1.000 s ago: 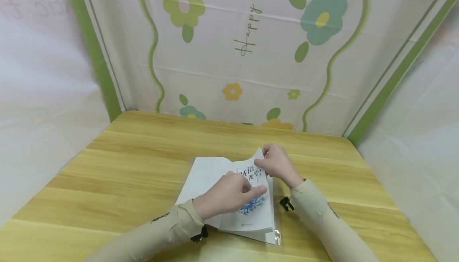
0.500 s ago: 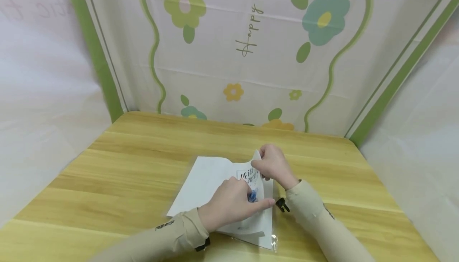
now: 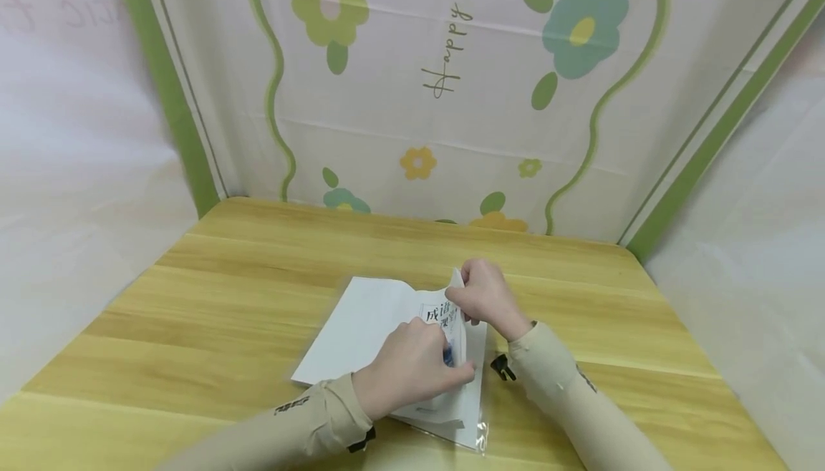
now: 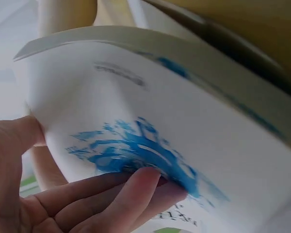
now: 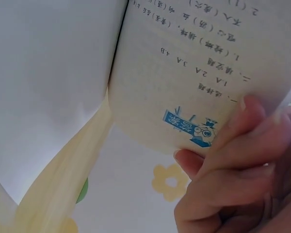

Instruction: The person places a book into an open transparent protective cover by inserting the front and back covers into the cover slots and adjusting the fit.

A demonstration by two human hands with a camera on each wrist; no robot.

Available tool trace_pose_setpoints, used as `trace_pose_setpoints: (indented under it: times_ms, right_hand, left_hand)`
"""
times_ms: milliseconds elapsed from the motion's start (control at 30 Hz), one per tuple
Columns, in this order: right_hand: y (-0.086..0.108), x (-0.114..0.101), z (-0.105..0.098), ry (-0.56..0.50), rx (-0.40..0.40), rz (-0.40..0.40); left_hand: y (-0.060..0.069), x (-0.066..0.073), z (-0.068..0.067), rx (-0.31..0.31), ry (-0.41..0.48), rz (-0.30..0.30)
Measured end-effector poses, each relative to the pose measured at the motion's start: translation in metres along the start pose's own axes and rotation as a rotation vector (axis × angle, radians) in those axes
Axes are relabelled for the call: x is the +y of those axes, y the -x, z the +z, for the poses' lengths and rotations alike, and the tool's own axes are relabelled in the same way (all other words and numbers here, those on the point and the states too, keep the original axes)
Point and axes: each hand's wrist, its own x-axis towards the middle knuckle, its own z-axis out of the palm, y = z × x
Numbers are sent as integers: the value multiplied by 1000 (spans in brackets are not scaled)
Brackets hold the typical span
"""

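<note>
A white paperback book point(image 3: 361, 324) lies spread on the table, its blank side to the left. Its right-hand pages rise in a curve, with black characters and a blue drawing point(image 4: 136, 148) on the front one. Over that page is my left hand point(image 3: 412, 367), fingers bent onto the drawing and thumb at the outer edge. My right hand point(image 3: 488, 298) pinches the pages' upper right corner. Seen from the right wrist, that hand's fingers point(image 5: 242, 155) press the back of the lifted pages, where printed text point(image 5: 199, 73) shows.
Wood-grain table point(image 3: 258, 278) surrounds the book. Beneath the lifted pages lies a white sheet with a clear plastic edge point(image 3: 482, 436). Black buckles point(image 3: 503, 367) hang at the wrists. A flower-printed cloth point(image 3: 412, 99) stands behind the table.
The right-hand pages have curved up and leftward, hiding more of the blue drawing. My right hand has moved slightly left with the corner. The book's lower left has turned a little leftward.
</note>
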Motion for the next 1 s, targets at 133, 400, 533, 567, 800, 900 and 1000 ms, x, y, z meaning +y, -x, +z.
trace_pose_setpoints:
  times_ms: [133,400,533,567,800,900,1000]
  right_hand:
    - [1,-1,1,-11,7,-11]
    - [2,0,3,-73,11,-14]
    - [2,2,4,-116,11,-17]
    - [2,2,4,-128,10,-17]
    - [0,1,2,-199,2,-15]
    - [0,0,2,-213,-4,-22]
    - [0,-2,1,-211,-20,-36]
  left_hand:
    - [0,2,-5,-21,26,8]
    - [1,4,-20,-71,151,20]
    - [-1,3,-25,-104,190,7]
    - [-1,2,-25,-113,203,1]
    - [-5,-1,-30,-140,247,-42]
    - [-5,-2,-32,-142,251,-51]
    - [-5,-3,-34,-142,262,-57]
